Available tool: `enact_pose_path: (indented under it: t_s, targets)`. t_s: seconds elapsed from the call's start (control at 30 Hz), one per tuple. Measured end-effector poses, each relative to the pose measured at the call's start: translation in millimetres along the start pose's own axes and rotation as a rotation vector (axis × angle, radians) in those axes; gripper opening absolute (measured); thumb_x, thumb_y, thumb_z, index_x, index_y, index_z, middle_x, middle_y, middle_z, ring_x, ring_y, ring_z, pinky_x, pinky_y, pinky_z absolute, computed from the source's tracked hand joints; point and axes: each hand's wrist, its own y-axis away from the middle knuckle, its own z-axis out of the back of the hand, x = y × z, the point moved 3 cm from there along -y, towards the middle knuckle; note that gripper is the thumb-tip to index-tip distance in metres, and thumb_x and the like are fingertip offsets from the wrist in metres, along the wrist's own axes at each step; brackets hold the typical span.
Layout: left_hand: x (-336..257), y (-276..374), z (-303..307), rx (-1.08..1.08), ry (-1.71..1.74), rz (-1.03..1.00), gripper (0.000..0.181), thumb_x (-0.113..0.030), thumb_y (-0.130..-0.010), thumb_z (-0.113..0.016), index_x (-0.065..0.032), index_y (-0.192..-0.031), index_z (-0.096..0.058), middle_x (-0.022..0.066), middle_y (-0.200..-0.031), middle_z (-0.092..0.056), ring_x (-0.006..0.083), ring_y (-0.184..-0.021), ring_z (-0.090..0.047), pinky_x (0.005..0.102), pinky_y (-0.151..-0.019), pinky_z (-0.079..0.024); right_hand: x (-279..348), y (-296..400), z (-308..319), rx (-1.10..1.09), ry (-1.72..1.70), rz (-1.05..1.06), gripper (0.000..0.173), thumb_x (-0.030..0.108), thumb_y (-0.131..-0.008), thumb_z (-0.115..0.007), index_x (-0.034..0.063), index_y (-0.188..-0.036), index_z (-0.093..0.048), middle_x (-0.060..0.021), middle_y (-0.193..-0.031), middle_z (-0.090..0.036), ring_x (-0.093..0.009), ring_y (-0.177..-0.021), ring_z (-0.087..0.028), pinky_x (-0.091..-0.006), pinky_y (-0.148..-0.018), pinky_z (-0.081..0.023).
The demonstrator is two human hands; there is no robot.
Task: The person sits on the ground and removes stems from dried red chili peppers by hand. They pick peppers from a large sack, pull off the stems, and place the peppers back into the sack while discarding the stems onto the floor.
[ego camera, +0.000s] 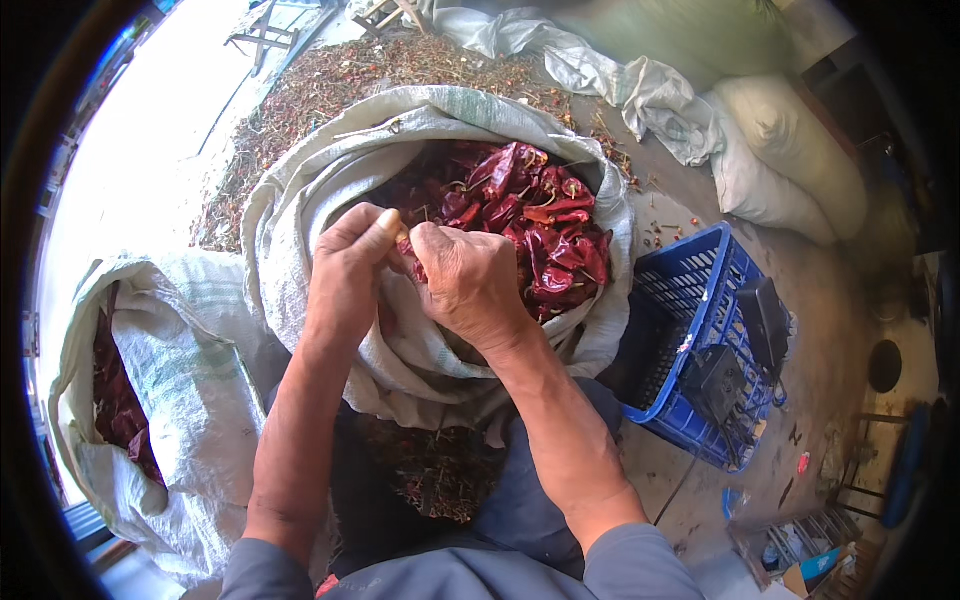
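Note:
My left hand [346, 259] and my right hand [474, 283] meet over the near left part of an open white woven sack [300, 214] with a rolled-down rim. Pinched between them is a dried red chili pepper [406, 247], mostly hidden by my fingers. My left thumb bears a pale yellowish covering at its tip. Many wrinkled, glossy dried red chilies [525, 199] fill the sack, just beyond my right hand. The sack stands in front of me, between my knees.
At left leans a second white woven sack [191, 397] holding dark red chilies [120, 397]. A blue plastic basket [675, 405] with black devices [716, 382] on its side stands at right. Stem debris [337, 82] covers the floor beyond; stuffed sacks [787, 157] lie far right.

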Motion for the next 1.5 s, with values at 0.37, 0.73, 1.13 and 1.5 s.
enact_pose_path:
  t_s: [0.37,0.73,1.13,1.5]
  targets:
    - [-23,17,3,0.915,-0.052,0.205,0.037,-0.019,-0.082,-0.082,0.0052,-0.108,-0.072,0.0134,-0.102,-0.072,0.0202,-0.098,-0.068,0.0323,-0.088,-0.053,-62,5,17,-0.161,0.127,-0.449,0.012,0.016,-0.096,-0.062,0.0071,-0.102,-0.067,-0.0148,-0.089,-0.068,-0.033,-0.079,-0.068,-0.0431,-0.068,-0.054]
    - [-7,-2,7,0.201,-0.253,0.194,0.014,-0.016,-0.093,-0.071,-0.003,-0.098,-0.069,0.0003,-0.082,-0.064,0.0076,-0.07,-0.055,0.0231,-0.067,-0.045,-55,7,-2,0.425,0.204,-0.628,0.022,0.031,-0.085,-0.075,0.0094,-0.088,-0.071,-0.0171,-0.082,-0.071,-0.038,-0.082,-0.071,-0.048,-0.073,-0.056]
    - [-7,-7,8,-0.024,-0.255,0.14,0.029,-0.019,-0.098,-0.065,-0.0026,-0.122,-0.065,0.0019,-0.095,-0.066,0.0073,-0.074,-0.055,0.0231,-0.069,-0.046,-43,-2,6,0.1,-0.646,-0.67,0.019,0.013,-0.089,-0.076,0.0047,-0.106,-0.074,-0.0033,-0.083,-0.074,-0.007,-0.067,-0.064,-0.0248,-0.061,-0.052]
    - [-11,-8,8,-0.004,-0.313,0.029,0.041,-0.019,-0.099,-0.066,-0.004,-0.136,-0.059,0.0056,-0.108,-0.069,0.0111,-0.098,-0.064,0.0243,-0.082,-0.048,-31,1,-7,0.132,-1.122,-0.864,0.021,0.014,-0.093,-0.073,-0.0007,-0.108,-0.07,-0.0003,-0.079,-0.067,-0.004,-0.06,-0.056,-0.0202,-0.053,-0.045]
